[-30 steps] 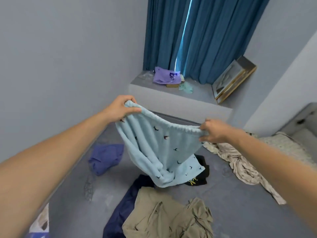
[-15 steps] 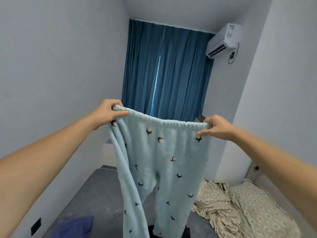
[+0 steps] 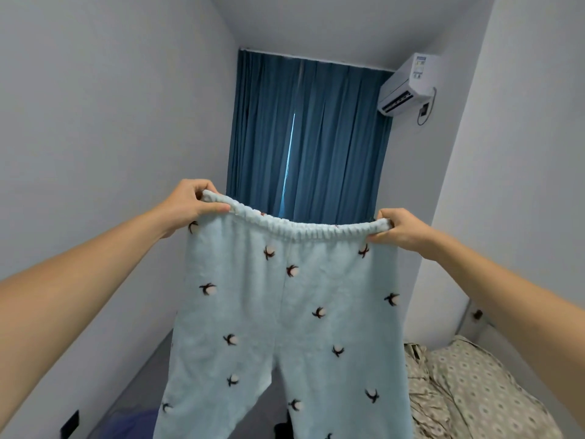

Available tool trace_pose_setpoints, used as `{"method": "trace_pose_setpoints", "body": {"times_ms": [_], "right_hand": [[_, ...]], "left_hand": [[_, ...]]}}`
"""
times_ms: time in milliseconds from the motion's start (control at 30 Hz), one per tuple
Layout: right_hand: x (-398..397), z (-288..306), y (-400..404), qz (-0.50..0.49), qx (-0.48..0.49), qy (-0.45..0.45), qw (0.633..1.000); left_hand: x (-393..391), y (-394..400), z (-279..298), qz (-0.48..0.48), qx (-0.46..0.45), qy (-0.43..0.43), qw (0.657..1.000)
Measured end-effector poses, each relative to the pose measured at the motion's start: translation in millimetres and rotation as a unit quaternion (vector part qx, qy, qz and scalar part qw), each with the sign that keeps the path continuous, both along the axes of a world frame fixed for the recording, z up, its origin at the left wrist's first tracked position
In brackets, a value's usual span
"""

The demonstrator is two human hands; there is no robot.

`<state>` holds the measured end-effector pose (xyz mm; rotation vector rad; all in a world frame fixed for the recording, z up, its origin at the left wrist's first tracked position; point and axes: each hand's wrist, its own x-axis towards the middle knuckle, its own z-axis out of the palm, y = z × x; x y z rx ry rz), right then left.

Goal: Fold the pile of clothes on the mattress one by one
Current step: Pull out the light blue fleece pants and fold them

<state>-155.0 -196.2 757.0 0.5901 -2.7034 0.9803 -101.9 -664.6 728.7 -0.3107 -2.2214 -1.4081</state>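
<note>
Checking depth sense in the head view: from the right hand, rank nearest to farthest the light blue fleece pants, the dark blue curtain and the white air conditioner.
1. Light blue fleece pants: waistband pinched in the right hand.
2. Dark blue curtain: behind, centre.
3. White air conditioner: high on the right wall; too close to call against the curtain.

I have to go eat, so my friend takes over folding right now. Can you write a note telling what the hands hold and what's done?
Left hand grips one end of the waistband; right hand grips the other.
Light blue pajama pants hang spread out in the air, both legs down, not folded yet.
Next: probably bring the legs together, fold, and set them down.
The rest of the pile is mostly hidden below.
</note>
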Motion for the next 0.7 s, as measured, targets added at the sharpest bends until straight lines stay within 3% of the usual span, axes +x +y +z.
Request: {"method": "trace_pose_setpoints", "body": {"times_ms": [333, 533, 700], "right_hand": [[7, -39, 0, 0.098, -0.158, -0.171, 0.968], [3, -84, -33, 0.012, -0.222, -0.193, 0.956], [2, -128, -74, -0.076, -0.24, -0.21, 0.945]], "left_hand": [[34, 1, -39, 0.074, 0.033, -0.042, 0.996], [27, 23, -88, 0.151, 0.043, -0.073, 0.985], [12, 54, -122, 0.234, -0.01, -0.139, 0.962]]}}
